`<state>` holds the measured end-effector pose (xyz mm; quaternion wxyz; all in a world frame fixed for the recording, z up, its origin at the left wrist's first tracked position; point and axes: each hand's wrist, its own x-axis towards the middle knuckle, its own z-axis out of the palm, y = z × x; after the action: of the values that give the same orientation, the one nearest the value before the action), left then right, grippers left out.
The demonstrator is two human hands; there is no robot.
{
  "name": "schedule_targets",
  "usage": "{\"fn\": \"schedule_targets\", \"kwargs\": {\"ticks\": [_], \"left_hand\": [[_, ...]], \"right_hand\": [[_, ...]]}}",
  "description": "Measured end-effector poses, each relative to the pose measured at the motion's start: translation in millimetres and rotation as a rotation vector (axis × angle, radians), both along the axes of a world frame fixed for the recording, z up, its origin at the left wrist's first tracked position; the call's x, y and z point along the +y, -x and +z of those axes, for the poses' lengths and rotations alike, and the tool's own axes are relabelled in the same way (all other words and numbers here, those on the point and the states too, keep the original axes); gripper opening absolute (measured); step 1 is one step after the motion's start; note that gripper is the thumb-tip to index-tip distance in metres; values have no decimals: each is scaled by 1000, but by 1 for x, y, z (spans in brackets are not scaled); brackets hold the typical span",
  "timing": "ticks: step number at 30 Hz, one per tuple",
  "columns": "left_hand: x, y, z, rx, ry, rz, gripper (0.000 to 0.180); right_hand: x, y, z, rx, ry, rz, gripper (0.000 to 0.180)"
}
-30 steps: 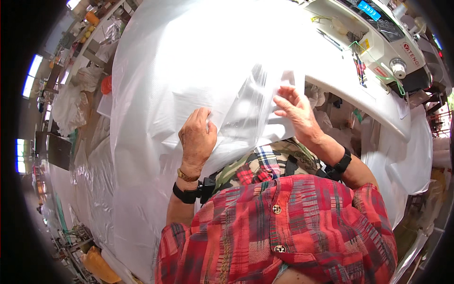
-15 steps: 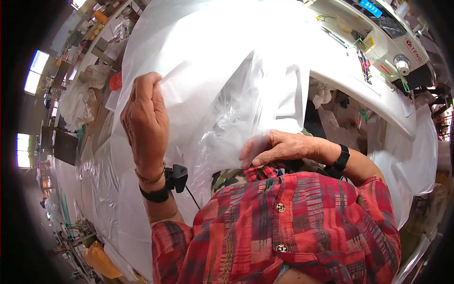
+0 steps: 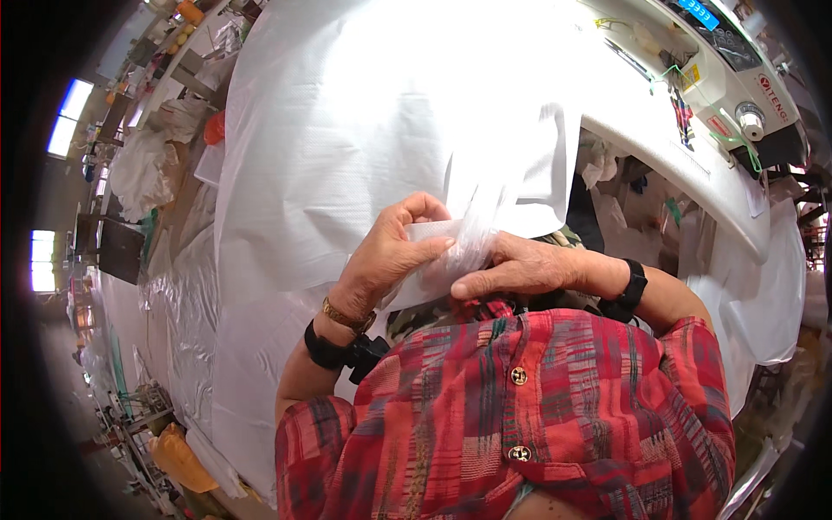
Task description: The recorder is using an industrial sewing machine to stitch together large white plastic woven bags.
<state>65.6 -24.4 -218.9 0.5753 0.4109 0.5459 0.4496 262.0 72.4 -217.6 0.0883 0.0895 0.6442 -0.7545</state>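
Observation:
A large white woven plastic sheet (image 3: 303, 199) spreads over the surface in front of me and runs down to my lap. Just left of centre, my left hand (image 3: 390, 247) pinches a folded edge of this sheet between thumb and fingers. My right hand (image 3: 529, 264) is closed around bunched clear plastic film (image 3: 472, 243), with its thumb towards me and its other fingers partly hidden. The two hands are close together, with the film between them.
At the upper right stands a white sewing machine (image 3: 728, 95) with a lit display. A pale table edge (image 3: 685, 182) curves below it. White plastic sheets (image 3: 754, 295) hang at the right. Crumpled plastic (image 3: 143, 186) and a red object (image 3: 215, 128) lie at the left.
My left hand has come down and right, from the raised sheet to the film beside my right hand. The clear film is now gathered into a narrow bunch. The right hand has barely moved.

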Motion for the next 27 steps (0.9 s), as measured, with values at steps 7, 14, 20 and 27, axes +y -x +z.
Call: {"fn": "schedule_targets", "kwargs": {"ticks": [7, 14, 20, 27], "left_hand": [[5, -2, -8, -159, 85, -35, 33], [6, 10, -5, -64, 78, -30, 24], [2, 32, -21, -94, 103, 38, 30], [1, 14, 13, -86, 81, -35, 32]], "right_hand": [[1, 1, -17, -84, -144, -116, 51], [10, 1, -27, -9, 183, -298, 34], [5, -7, -10, 48, 95, -170, 26], [10, 8, 13, -108, -11, -550, 36]]}}
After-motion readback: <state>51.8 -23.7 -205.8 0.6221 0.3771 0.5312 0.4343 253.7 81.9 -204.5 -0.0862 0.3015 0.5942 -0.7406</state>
